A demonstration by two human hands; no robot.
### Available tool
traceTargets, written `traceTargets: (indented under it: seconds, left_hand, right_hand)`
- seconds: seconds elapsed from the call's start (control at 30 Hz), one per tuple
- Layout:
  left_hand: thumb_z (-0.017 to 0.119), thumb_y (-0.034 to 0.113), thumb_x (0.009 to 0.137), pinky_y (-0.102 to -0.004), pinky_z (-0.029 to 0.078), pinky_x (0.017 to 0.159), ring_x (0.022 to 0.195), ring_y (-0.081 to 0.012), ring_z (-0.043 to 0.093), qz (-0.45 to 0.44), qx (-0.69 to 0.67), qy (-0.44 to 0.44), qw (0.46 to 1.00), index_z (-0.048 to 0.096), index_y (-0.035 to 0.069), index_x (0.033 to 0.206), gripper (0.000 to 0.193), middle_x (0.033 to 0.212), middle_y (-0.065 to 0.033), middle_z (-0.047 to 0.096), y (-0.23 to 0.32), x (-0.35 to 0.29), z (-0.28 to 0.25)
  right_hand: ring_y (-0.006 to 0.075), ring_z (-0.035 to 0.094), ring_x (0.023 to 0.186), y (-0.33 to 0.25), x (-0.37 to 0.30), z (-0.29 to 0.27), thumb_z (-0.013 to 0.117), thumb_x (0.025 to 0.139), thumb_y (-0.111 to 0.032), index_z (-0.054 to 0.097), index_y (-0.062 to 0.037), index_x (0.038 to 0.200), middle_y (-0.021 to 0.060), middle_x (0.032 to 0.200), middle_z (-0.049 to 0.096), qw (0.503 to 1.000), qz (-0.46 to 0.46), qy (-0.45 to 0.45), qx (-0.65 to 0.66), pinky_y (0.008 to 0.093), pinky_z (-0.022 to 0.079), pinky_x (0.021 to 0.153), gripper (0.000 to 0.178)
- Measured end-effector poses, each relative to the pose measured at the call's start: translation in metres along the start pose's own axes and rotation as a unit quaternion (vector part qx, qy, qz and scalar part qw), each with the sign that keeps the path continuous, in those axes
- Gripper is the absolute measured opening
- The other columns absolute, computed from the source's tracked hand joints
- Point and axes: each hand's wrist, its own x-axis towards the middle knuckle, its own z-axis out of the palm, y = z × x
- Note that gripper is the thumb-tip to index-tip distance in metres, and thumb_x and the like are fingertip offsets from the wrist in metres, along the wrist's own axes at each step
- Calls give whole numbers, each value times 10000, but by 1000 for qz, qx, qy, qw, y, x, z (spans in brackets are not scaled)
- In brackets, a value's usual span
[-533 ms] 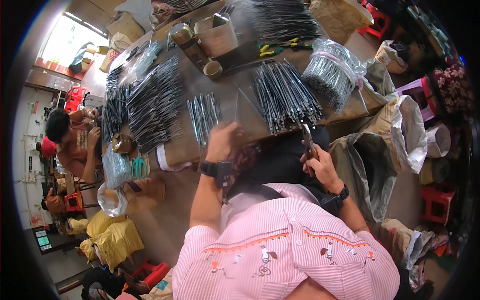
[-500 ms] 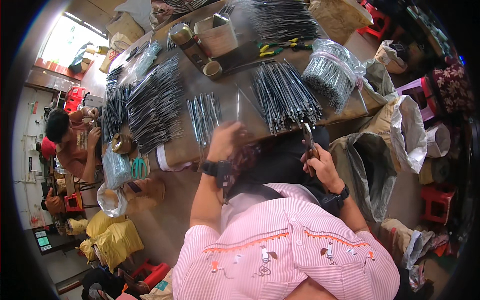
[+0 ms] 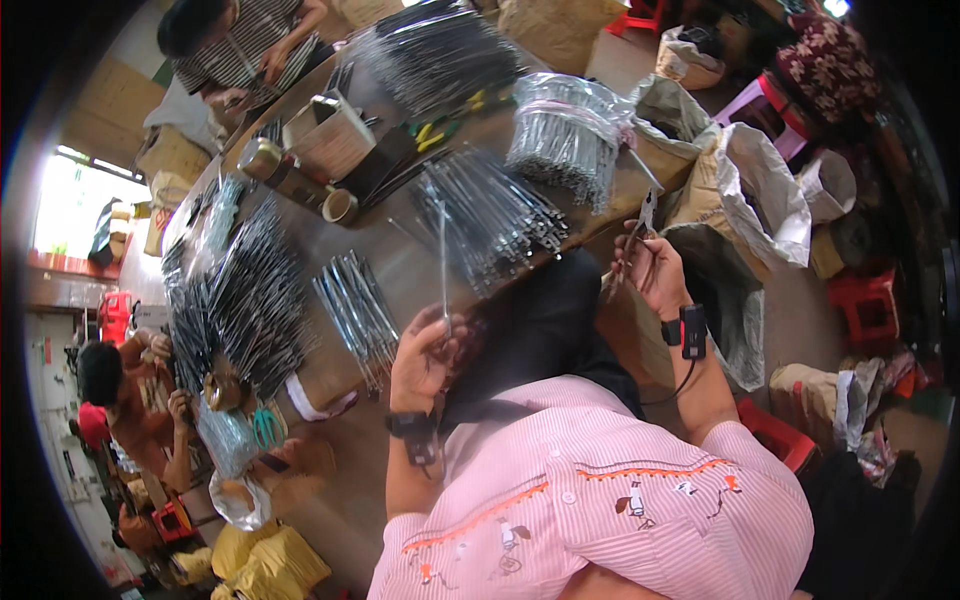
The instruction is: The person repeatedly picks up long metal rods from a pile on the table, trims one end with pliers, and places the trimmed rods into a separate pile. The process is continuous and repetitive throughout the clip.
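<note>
My left hand is closed on the lower end of a thin metal strip, which stands up from the fingers. My right hand is wrapped round a pair of pliers, their jaws pointing up beside the table's right edge. Just left of the raised strip lies a small row of shiny strips. A bigger heap of dark strips lies between my hands, ends toward me. Beyond it stands a plastic-wrapped bundle of strips.
More strips cover the table's left side. A thermos, a cup, a box and yellow-handled pliers stand or lie farther back. Open sacks crowd the right. Co-workers sit at the left and far side.
My view has swung, shifting the table leftward in the picture. My left hand has drawn back from the table with a strip upright in it. My right hand with the pliers has risen, farther right.
</note>
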Motion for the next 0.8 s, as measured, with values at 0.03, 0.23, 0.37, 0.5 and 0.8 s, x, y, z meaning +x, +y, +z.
traceTargets:
  seconds: [0.03,0.23,0.37,0.5,0.8]
  left_hand:
    - [569,-33,869,-207,570,656,827,-190,674,-9,-7,12,1000,582,-7,1125,257,990,-135,654,-1,-4,-1]
    - [570,-76,831,-216,565,572,781,-229,685,-6,-19,-20,1000,552,-3,1076,256,920,-130,637,-3,-7,12]
    - [573,-74,831,-217,573,589,783,-226,687,1,24,-34,999,545,10,1058,243,911,-129,635,-2,0,28]
    - [603,-63,821,-206,556,609,787,-230,689,3,61,-48,997,554,17,1054,251,908,-121,655,-9,2,36]
    - [572,-61,824,-209,544,598,768,-201,683,16,62,31,997,538,27,1014,213,869,-93,633,-1,-18,-1]
  right_hand:
    - [267,606,868,-3,5,-5,440,832,-103,546,-31,1098,138,966,614,1000,-6,-9,-3,434,515,792,295]
    - [254,624,668,-14,61,-11,546,724,-2,553,7,966,126,775,605,973,-69,74,-208,364,520,624,242]
    - [248,629,613,-25,104,-1,630,686,-76,539,58,1004,145,754,617,788,-201,177,-554,356,500,558,357]
    - [232,633,606,-26,110,3,683,662,-80,531,71,1029,147,738,620,785,-169,192,-564,355,501,550,425]
    - [175,602,611,-44,43,0,684,818,-27,597,-23,940,53,743,614,964,3,98,-246,320,525,581,150]
